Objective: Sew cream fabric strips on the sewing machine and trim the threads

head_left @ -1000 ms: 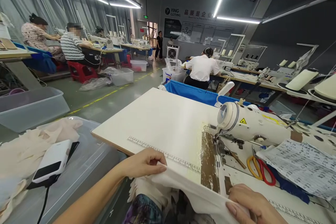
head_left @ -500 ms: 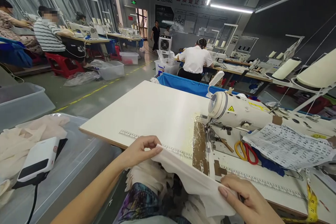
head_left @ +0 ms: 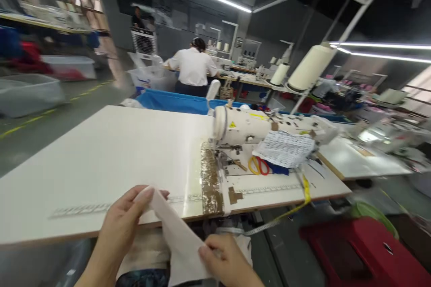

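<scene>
While the white tabletop (head_left: 117,157) spreads broad and flat left of the sewing machine (head_left: 259,126), its near edge runs just beyond a pale cloth (head_left: 183,249). Thin and smooth, this piece slants down between both hands, its upper border drawn fairly straight. The left hand (head_left: 128,210), raised higher, pinches the top corner between thumb and fingers; the right hand (head_left: 225,256), lower, pinches the border farther down.

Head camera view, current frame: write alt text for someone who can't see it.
A left hand and a right hand hold pale fabric between them at a white sewing table. Beyond are a sewing machine, yellow-and-red-handled scissors and a marked paper; farther back, a person in white faces away.
</scene>
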### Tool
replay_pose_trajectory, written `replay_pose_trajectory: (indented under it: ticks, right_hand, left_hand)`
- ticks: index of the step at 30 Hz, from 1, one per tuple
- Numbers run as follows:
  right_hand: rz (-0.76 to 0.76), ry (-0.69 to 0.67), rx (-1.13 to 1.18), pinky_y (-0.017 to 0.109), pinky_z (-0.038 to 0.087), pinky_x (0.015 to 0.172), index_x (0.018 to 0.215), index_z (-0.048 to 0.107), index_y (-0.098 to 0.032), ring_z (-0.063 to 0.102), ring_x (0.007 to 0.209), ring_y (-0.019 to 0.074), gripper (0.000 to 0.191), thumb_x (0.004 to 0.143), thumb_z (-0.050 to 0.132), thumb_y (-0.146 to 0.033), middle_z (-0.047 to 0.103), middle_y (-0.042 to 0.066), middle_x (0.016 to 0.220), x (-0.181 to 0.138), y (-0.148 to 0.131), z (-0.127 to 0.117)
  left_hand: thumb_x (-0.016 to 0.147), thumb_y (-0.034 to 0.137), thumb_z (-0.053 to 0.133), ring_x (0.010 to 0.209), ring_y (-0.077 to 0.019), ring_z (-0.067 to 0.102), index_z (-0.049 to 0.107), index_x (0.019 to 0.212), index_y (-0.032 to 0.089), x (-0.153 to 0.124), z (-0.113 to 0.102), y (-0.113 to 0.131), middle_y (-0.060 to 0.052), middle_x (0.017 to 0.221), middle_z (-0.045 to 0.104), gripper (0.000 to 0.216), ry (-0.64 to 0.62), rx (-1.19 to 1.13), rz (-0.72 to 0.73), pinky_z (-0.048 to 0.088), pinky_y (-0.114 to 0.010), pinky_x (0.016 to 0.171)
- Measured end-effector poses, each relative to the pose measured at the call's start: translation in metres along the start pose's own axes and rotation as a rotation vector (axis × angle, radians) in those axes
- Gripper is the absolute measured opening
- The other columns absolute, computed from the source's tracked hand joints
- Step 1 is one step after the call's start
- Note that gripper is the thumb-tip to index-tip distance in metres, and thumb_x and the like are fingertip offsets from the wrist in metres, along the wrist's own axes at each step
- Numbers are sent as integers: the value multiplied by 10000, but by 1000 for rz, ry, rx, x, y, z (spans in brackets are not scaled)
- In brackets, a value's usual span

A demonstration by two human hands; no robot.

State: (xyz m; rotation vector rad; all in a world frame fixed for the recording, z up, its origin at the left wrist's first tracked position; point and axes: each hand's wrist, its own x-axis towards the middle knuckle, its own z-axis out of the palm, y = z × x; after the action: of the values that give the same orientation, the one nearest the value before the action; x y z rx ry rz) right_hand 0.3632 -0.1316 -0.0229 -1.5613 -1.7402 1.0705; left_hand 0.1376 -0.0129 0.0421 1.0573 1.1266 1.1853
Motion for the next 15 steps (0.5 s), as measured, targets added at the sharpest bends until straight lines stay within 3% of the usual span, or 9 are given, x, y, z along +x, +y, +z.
replay_pose_trajectory:
  ticks: [2,4,6,9,12,15]
  right_hand:
    - [-49,-36,22,214,354,570,798,671,-188,523,645,113,396,925,474,-508,591,-29,674,3,2,-3]
    - [-146,42,-20,223,438,682,939,699,-216,605,765,139,314,939,487,-448,682,-6,830,8,4,-27]
    - [-198,294,-167,282,474,854,1029,683,-220,633,948,185,321,966,435,-412,705,53,1005,18,12,-71]
    - [-93,705,-542,417,444,977,1026,662,-197,588,1092,270,384,954,352,-411,671,136,1112,48,36,-148]
    - [20,752,-635,464,448,922,1007,656,-147,592,1051,341,390,898,413,-432,665,194,1045,84,58,-200]
    - [106,698,-657,401,467,805,1003,652,-154,618,990,343,343,830,510,-414,674,189,1007,100,67,-218]
  left_hand:
    - [597,605,830,763,-212,617,718,765,177,4,9,-2,-70,793,740,473,48,-118,-77,538,-233,629]
    - [526,591,871,667,-177,578,704,744,179,5,17,2,-57,780,737,495,89,-200,-127,516,-212,540]
    - [516,596,875,596,-148,536,688,736,177,0,22,11,-42,762,727,509,90,-240,-145,491,-201,486]
    - [597,627,825,527,-111,482,681,750,166,-12,29,27,-27,721,703,507,58,-220,-122,432,-174,441]
    - [669,642,770,533,-116,492,687,755,158,-22,33,37,-43,726,706,498,19,-127,-82,405,-172,447]
    - [685,632,763,611,-152,554,697,739,156,-28,32,38,-73,769,726,484,-23,-33,-24,426,-188,501]
